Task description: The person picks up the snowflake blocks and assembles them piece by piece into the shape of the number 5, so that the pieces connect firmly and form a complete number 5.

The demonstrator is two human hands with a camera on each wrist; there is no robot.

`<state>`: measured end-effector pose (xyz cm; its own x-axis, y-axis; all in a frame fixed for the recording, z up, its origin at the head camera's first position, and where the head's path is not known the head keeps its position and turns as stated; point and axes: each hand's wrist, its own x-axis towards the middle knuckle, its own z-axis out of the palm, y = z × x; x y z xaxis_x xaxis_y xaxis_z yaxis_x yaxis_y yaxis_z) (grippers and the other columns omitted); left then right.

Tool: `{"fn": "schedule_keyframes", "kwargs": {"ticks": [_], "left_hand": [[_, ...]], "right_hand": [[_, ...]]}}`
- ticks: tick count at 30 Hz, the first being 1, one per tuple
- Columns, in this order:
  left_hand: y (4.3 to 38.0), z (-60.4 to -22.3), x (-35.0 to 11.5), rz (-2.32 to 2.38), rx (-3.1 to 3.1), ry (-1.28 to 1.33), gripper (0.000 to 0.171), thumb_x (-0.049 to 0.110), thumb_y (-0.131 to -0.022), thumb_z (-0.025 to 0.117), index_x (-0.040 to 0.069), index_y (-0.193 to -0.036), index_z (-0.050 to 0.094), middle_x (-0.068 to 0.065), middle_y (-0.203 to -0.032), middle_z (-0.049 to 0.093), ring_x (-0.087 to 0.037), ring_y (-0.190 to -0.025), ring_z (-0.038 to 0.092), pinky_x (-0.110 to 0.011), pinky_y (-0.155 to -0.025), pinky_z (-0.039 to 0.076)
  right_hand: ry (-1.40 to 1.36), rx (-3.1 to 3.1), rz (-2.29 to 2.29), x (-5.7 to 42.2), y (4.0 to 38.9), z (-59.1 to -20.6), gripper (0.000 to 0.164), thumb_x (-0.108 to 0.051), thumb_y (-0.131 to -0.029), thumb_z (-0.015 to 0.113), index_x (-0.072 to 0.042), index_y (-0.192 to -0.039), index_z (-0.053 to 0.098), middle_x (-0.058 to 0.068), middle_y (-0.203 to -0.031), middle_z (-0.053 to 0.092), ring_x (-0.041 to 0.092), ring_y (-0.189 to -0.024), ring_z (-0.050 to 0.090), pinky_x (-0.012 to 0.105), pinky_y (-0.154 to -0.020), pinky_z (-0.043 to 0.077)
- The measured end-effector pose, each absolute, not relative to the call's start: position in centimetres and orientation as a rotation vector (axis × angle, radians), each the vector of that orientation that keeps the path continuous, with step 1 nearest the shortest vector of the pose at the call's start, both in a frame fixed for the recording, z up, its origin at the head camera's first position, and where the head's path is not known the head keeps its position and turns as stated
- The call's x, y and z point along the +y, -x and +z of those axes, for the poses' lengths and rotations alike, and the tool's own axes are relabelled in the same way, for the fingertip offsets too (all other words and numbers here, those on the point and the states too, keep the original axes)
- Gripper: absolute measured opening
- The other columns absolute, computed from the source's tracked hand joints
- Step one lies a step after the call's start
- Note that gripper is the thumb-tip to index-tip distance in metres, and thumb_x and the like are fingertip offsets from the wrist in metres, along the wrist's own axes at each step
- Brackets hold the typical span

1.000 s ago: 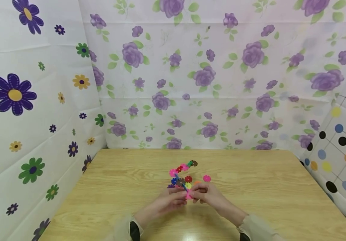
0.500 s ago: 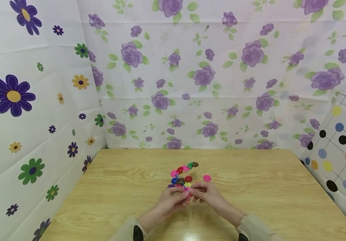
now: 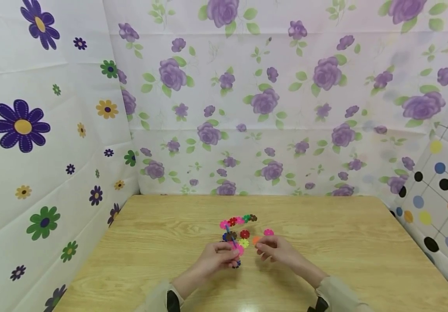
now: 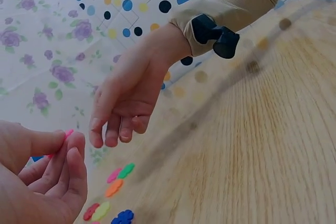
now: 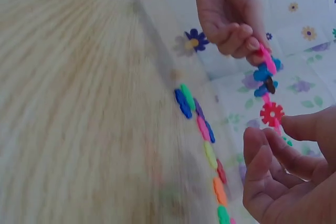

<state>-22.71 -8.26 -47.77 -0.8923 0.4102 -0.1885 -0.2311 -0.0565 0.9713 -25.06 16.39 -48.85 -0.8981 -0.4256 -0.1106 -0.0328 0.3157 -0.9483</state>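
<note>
My left hand [image 3: 216, 258] pinches a pink flower-shaped interlocking disc [image 3: 240, 250] between thumb and fingers. This disc belongs to a chain of joined discs that reaches up and away from the hand. Blue, brown, pink and red discs [image 5: 272, 114] show along the chain in the right wrist view, and a brown disc [image 3: 253, 217] ends it at the far side. My right hand [image 3: 280, 251] is apart from the chain, fingers loosely bent, with nothing visible between them. It is close to a loose orange disc [image 3: 256, 240], which its fingertips partly cover in the head view.
Loose flower discs lie on the wooden table [image 3: 161, 242]: a dark red one [image 3: 245, 234], a yellow one [image 3: 243, 243] and a pink one [image 3: 268, 232]. A blue disc [image 4: 123, 217] and a green disc [image 4: 126, 170] show in the left wrist view. Patterned cloths surround the table.
My right hand has come off the pink disc and moved right, towards the orange disc. My left hand has shifted slightly left, still pinching the pink disc with its chain.
</note>
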Motion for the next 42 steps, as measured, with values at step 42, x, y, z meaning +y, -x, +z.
{"fn": "schedule_keyframes", "kwargs": {"ticks": [42], "left_hand": [[23.7,-48.0,-10.6,1.955,1.805,-0.222,0.010,0.011,-0.091,0.067,0.002,-0.094,0.066,0.000,-0.077,0.069,-0.007,-0.069,0.062,-0.020,-0.066,0.053]], "right_hand": [[0.341,2.893,-1.175,14.0,29.3,-51.7,0.029,-0.002,-0.067,0.085,-0.005,-0.084,0.061,0.003,-0.073,0.055,0.014,-0.066,0.047,0.023,-0.055,0.039]]}}
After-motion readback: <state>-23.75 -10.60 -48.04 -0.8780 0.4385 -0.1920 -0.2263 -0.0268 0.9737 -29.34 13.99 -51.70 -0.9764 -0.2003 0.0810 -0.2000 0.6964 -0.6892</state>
